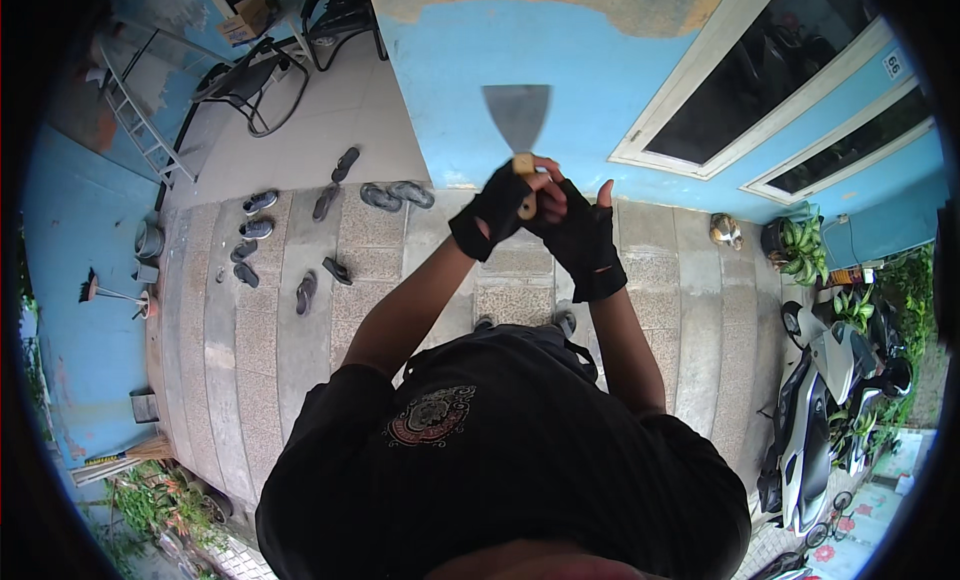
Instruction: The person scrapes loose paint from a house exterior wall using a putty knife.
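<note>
A putty knife with a wide grey blade (516, 115) and a pale wooden handle (523, 164) points upward in front of the blue wall (460, 60). My left hand (492, 210), in a black fingerless glove, is closed on the handle. My right hand (583, 238), gloved the same way, meets it at the handle, thumb sticking up and fingers curled against the handle and my left fingers. Exactly which fingers grip the wood is hard to tell where they overlap.
Several sandals and shoes (258, 227) lie on the paved ground to the left, near a ladder (140, 115) and chair (250, 85). A white-framed window (740, 90) is upper right. A cat (726, 230), potted plant (800, 240) and scooters (820, 410) occupy the right side.
</note>
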Available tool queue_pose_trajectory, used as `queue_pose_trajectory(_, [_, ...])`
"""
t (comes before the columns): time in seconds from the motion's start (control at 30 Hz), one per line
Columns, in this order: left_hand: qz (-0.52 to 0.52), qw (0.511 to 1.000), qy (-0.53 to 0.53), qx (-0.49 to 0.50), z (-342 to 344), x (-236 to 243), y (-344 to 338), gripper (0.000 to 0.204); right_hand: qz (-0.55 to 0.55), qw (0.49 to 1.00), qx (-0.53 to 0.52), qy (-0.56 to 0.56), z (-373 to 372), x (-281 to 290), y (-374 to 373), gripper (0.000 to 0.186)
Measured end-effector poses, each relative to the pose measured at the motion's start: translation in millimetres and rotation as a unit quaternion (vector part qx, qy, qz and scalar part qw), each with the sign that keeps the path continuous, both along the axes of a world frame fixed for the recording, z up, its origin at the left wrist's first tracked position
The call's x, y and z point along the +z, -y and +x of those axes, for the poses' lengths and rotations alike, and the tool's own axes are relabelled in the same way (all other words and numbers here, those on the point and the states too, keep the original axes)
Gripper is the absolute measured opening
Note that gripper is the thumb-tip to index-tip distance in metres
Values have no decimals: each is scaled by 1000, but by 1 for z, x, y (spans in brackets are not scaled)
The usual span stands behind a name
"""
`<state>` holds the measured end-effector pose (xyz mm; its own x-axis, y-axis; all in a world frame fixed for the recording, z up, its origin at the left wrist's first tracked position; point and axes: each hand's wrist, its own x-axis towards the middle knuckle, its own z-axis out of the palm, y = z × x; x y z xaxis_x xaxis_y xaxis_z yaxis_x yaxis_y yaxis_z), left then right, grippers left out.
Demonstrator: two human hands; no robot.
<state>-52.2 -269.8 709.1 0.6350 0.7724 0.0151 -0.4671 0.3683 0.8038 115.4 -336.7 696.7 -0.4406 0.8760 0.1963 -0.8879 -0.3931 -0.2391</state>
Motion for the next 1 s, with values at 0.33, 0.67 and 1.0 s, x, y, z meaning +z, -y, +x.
queue_pose_trajectory(0.33, [-10,990,-23,-136,3,-13,4,29,169,970,89,-151,11,-16,-14,105])
queue_pose_trajectory(0.67, [-18,987,-45,-150,18,-20,10,31,80,996,34,-10,22,-11,-11,95])
queue_pose_trajectory(1.0, [-10,978,13,-207,24,-17,14,29,107,991,69,-29,25,-15,-16,89])
